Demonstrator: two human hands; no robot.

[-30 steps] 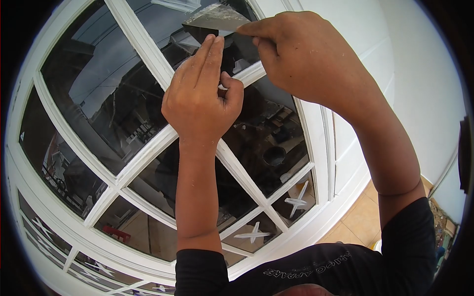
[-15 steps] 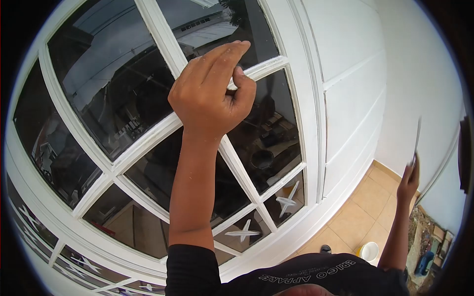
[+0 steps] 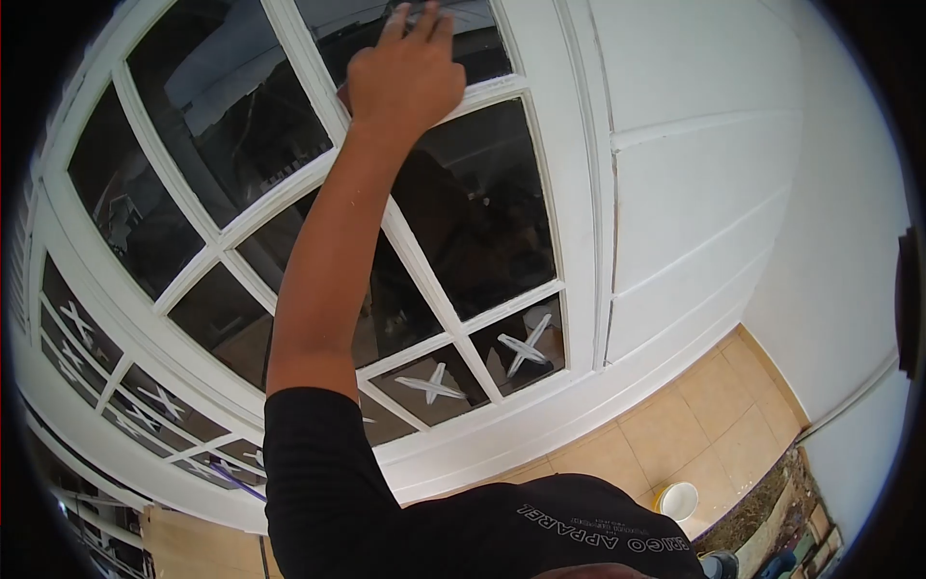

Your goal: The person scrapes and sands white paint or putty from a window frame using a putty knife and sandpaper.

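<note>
My left hand (image 3: 410, 82) is raised to the upper part of the white window frame (image 3: 499, 89), where a crossbar meets an upright bar. Its back faces me, and the fingers stretch upward, slightly apart, over the dark upper glass pane (image 3: 477, 43). The palm and thumb are hidden. A small reddish edge shows beside the hand on the left, too little to name. My right hand is out of view.
White X-shaped markings (image 3: 526, 344) sit on the lower panes. White wall panelling (image 3: 690, 207) adjoins the window on the right. A white bucket (image 3: 679, 501) stands on the tan tile floor (image 3: 719, 410), near the debris-strewn ground (image 3: 772, 521) at lower right.
My left hand has moved up along the window, and its fingers have straightened from a curled grip. My right hand, with a thin blade-like thing in it, has left the view.
</note>
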